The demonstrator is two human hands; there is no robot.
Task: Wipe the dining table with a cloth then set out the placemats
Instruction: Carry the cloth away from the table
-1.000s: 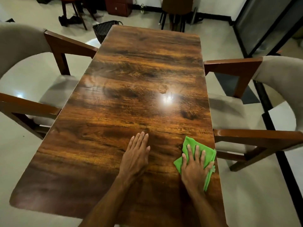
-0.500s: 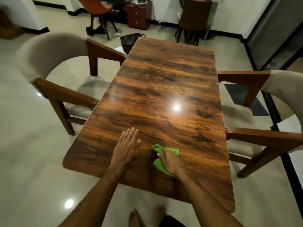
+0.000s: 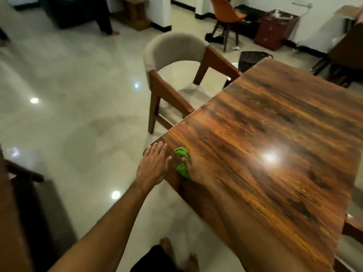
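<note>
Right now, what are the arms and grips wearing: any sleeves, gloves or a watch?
Nothing on either. The left arm and right arm are bare as far as the frame shows, with no sleeve in view. The left grip has no glove, ring or wristband. The right grip is ungloved too, though motion blur hides fine detail there.

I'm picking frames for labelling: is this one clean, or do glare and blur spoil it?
Head view: a bright glare burns out a spot on the table; the right hand gripping the green cloth is motion-smeared into the wood; the left hand is sharper; light reflections dot the floor.
</note>
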